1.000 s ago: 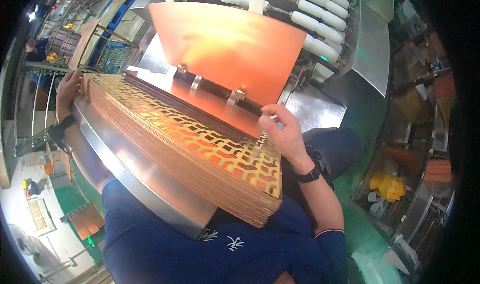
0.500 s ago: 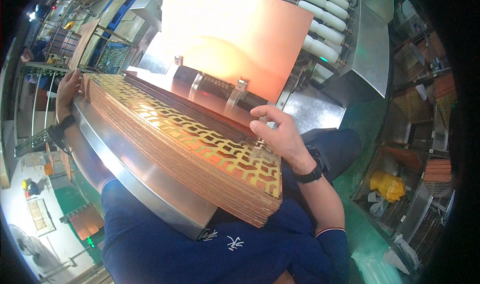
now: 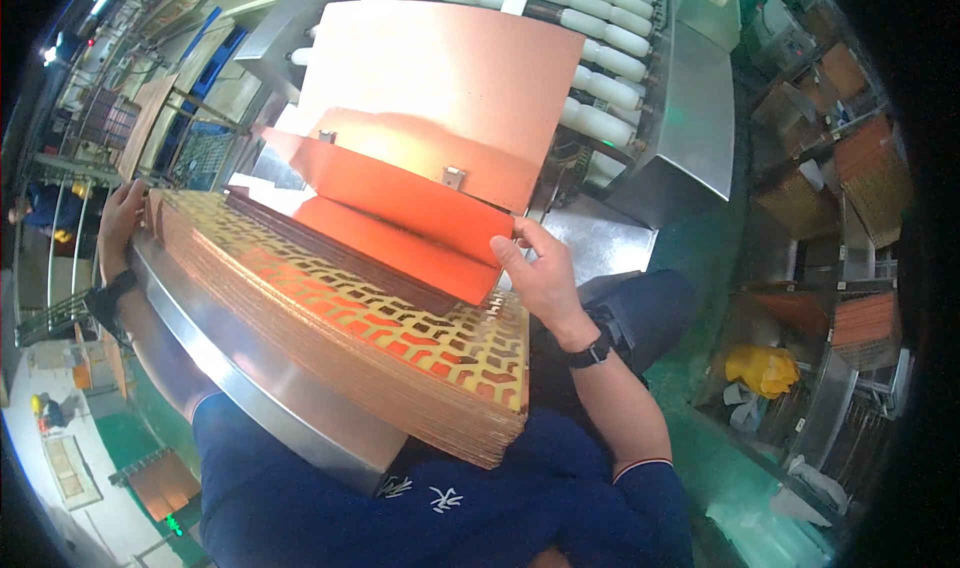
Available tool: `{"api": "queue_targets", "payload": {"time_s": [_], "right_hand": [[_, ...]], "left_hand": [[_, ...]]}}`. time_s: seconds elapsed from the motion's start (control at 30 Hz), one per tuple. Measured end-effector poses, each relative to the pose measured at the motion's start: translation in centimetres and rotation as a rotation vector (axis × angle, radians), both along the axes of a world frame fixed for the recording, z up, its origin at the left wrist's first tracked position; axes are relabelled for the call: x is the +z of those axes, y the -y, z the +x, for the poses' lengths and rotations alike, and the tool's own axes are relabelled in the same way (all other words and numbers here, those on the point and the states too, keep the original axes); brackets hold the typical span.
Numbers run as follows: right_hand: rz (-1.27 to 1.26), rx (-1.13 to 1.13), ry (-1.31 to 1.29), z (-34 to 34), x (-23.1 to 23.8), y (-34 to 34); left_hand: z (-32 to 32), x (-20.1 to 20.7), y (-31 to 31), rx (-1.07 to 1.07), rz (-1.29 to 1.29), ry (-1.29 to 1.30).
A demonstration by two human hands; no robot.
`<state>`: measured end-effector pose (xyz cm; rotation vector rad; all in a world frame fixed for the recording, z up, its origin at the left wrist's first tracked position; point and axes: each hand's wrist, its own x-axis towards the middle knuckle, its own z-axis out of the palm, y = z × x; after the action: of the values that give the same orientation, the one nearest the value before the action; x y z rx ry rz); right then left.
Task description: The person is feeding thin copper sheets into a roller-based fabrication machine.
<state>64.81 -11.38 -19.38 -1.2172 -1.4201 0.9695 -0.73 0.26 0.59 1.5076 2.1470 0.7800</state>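
My right hand (image 3: 545, 276) pinches the right end of a thin orange copper sheet (image 3: 400, 193) between thumb and fingers. The sheet is raised and bent along its length, its left end pointing up. Below it lies a thick stack of copper-patterned panels (image 3: 400, 353), yellow with dark and orange shapes on top. The stack slants across my lap on a silver metal ledge (image 3: 270, 398). Around the stack's left end curls my left hand (image 3: 122, 223), its fingertips partly hidden. Dark brown strips or sheet edges (image 3: 340, 258) run along the stack's far side.
A large copper sheet (image 3: 440, 88) leans beyond, with small metal clips (image 3: 454, 177) at its lower edge. Behind it are white rollers (image 3: 600, 78) in a conveyor with a steel side housing (image 3: 690, 118). Shelves at right hold panels and yellow gloves (image 3: 762, 370).
My right hand, before apart from the sheets with fingers spread, now grips the copper sheet. That sheet has risen and bent upward. My left hand stays at the stack's end.
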Motion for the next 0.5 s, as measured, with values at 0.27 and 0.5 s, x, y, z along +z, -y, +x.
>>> {"api": "queue_targets", "payload": {"time_s": [0.27,0.5], "right_hand": [[-0.054,-0.023,0.119,-0.2,-2.8,1.0],[0.06,0.002,0.206,-1.0,-3.1,1.2]], "left_hand": [[-1.1,-0.1,-0.2,-0.028,0.013,-0.098],[-1.0,-0.1,-0.3,0.023,-0.02,-0.071]]}}
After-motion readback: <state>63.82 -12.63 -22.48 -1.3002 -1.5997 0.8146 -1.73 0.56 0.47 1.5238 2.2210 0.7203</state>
